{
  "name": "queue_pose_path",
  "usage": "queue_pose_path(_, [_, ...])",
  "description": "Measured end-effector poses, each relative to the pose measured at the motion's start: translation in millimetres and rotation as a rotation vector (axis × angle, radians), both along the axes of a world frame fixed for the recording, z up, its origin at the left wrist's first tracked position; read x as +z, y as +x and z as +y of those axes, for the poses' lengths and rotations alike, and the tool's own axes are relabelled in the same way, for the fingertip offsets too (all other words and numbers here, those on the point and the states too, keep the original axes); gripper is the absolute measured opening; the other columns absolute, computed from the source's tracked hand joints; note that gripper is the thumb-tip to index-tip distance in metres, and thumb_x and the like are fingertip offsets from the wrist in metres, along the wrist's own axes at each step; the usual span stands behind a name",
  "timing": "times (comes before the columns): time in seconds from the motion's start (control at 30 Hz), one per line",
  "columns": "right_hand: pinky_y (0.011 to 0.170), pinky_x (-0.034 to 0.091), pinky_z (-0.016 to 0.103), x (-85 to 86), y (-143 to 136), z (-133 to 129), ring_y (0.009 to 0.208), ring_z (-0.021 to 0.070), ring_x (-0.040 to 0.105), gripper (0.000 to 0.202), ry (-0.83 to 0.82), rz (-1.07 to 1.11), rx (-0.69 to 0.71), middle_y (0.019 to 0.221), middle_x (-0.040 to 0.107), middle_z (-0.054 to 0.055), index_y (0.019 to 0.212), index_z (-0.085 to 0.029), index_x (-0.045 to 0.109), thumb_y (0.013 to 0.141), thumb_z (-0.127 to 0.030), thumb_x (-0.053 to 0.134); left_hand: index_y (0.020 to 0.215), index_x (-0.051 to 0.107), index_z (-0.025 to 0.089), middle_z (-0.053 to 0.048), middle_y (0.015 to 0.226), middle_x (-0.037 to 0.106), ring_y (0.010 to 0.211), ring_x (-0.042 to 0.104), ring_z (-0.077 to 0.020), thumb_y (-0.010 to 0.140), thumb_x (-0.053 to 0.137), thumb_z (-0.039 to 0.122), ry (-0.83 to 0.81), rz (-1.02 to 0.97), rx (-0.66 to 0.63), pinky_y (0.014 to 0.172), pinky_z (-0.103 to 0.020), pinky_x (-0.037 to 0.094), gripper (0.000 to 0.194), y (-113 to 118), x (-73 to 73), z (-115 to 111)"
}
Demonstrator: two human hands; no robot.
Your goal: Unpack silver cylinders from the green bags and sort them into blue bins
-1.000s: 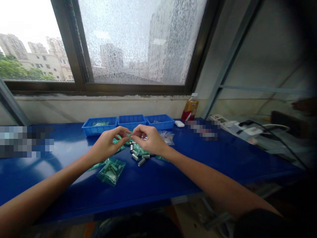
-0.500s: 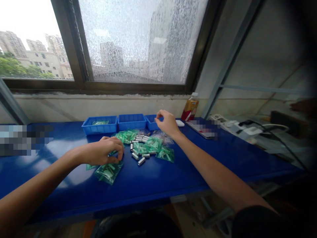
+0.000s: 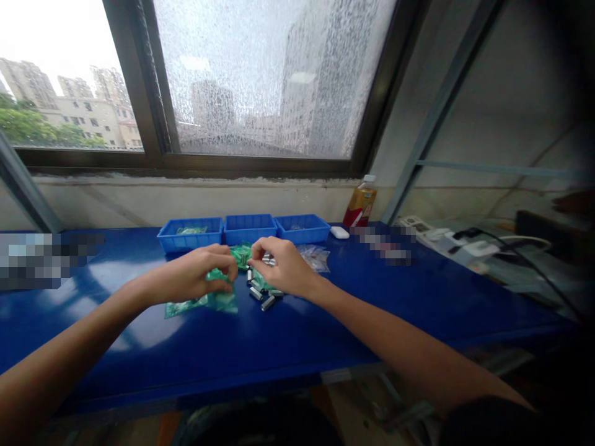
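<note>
My left hand [image 3: 199,274] is closed on a small green plastic bag [image 3: 222,301], its fingers curled over the thumb at the bag's upper part. Another green bag [image 3: 174,309] lies partly under that hand. To its right, my right hand [image 3: 284,266] has thumb and forefinger drawn together in a pinch; anything between the tips is too small to make out. Below and around its fingertips lie several short silver metal cylinders [image 3: 268,303] and more green bags [image 3: 240,255]. My right hand hides part of this pile.
Behind the pile stand three blue trays: the left tray [image 3: 162,238] with green bags inside, the middle tray [image 3: 250,234] and the right tray [image 3: 309,235] with small pieces. Clear bags [image 3: 317,258], a white case [image 3: 339,232], a bottle [image 3: 360,203] and power strips [image 3: 446,243] are farther right.
My right hand has moved left and down from the right tray to the pile, close to my left hand. The green bag at my left hand has shifted up and right.
</note>
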State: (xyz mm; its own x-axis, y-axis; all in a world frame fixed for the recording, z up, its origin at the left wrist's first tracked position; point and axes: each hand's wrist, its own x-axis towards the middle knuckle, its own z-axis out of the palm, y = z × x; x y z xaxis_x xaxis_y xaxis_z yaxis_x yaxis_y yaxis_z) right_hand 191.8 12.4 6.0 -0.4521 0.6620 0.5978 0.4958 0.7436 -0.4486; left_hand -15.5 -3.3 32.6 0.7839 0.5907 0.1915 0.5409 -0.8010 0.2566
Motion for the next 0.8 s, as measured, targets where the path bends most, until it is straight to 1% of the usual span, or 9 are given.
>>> queue_pose_path(0.07, [0.052,0.037,0.023,1.0,-3.7,-2.0,0.056,0.0115,0.052,0.007,-0.277,0.132,0.03,0.062,0.055,-0.001,0.076,-0.018,0.054,0.077,-0.025,0.055,0.077,0.058,0.019,0.001,0.069,0.053,0.062,0.048,-0.0106,0.082,0.052,0.025,0.189,-0.203,0.081,0.059,-0.022,0.038,0.01,1.4,2.6,-0.5])
queue_pose_path(0.2, [0.036,0.029,0.022,2.9,-6.2,-3.1,0.046,0.0154,0.055,0.039,-0.952,0.388,0.185,0.059,0.059,0.004,0.1,-0.016,0.047,0.085,-0.05,0.037,0.078,0.058,0.019,0.005,0.055,0.045,0.046,0.038,-0.0077,0.081,0.054,0.022,0.513,-0.448,0.212,0.048,-0.021,0.032,0.006,3.8,-1.8,-5.5])
queue_pose_path(0.27, [0.037,0.031,0.021,2.8,-7.3,-3.9,0.051,0.0158,0.058,0.036,-1.083,0.516,0.27,0.065,0.061,0.006,0.098,-0.015,0.047,0.082,-0.048,0.044,0.079,0.058,0.018,0.004,0.058,0.049,0.047,0.042,-0.0077,0.082,0.053,0.021,0.57,-0.477,0.194,0.049,-0.021,0.034,0.006,6.2,-9.6,-5.3])
queue_pose_path(0.33, [0.041,0.036,0.02,1.8,-8.6,-3.8,0.056,0.0134,0.059,0.03,-1.001,0.658,0.27,0.07,0.06,0.003,0.098,-0.016,0.048,0.076,-0.034,0.057,0.081,0.058,0.018,0.001,0.066,0.056,0.055,0.05,-0.0088,0.083,0.051,0.019,0.539,-0.459,0.137,0.055,-0.021,0.039,0.007,9.6,-18.0,-2.2])
queue_pose_path(0.47, [0.056,0.043,0.021,-0.6,-7.4,1.8,0.063,0.0098,0.056,0.043,-0.601,0.808,0.125,0.07,0.055,-0.004,0.105,-0.019,0.046,0.067,-0.018,0.064,0.087,0.059,0.017,-0.003,0.084,0.062,0.078,0.057,-0.0137,0.083,0.047,0.018,0.32,-0.392,0.123,0.072,-0.026,0.043,0.013,16.0,-26.3,5.7])
queue_pose_path(0.53, [0.063,0.043,0.024,-0.7,-5.0,4.7,0.067,0.0107,0.056,0.036,-0.418,0.733,0.058,0.071,0.056,-0.003,0.1,-0.019,0.049,0.067,-0.019,0.064,0.09,0.06,0.017,-0.004,0.089,0.063,0.085,0.057,-0.0163,0.082,0.049,0.023,0.139,-0.436,0.202,0.077,-0.03,0.043,0.015,17.9,-25.5,7.7])
queue_pose_path(0.63, [0.064,0.042,0.027,-0.6,-1.8,4.4,0.067,0.0124,0.054,0.012,-0.156,0.504,-0.035,0.072,0.057,-0.001,0.077,-0.018,0.053,0.069,-0.021,0.062,0.092,0.061,0.016,-0.006,0.095,0.064,0.09,0.057,-0.0197,0.084,0.046,0.038,-0.237,-0.615,0.314,0.079,-0.033,0.043,0.028,19.1,-23.6,8.7])
queue_pose_path(0.73, [0.071,0.043,0.029,-1.8,-1.2,-0.8,0.074,0.014,0.053,0.008,0.109,0.259,0.011,0.074,0.056,0.001,0.067,-0.019,0.051,0.071,-0.013,0.056,0.081,0.061,0.013,-0.007,0.087,0.063,0.085,0.057,-0.0197,0.084,0.041,0.048,-0.516,-0.826,0.377,0.075,-0.034,0.044,0.04,19.9,-24.9,9.6])
queue_pose_path(0.8, [0.077,0.042,0.031,-3.3,-2.0,-4.6,0.081,0.015,0.052,0.014,0.244,0.123,0.056,0.079,0.055,0.002,0.068,-0.02,0.051,0.069,-0.006,0.051,0.075,0.059,0.013,-0.005,0.078,0.06,0.075,0.056,-0.0166,0.08,0.05,0.046,-0.605,-0.885,0.388,0.069,-0.031,0.044,0.035,20.3,-26.7,10.5])
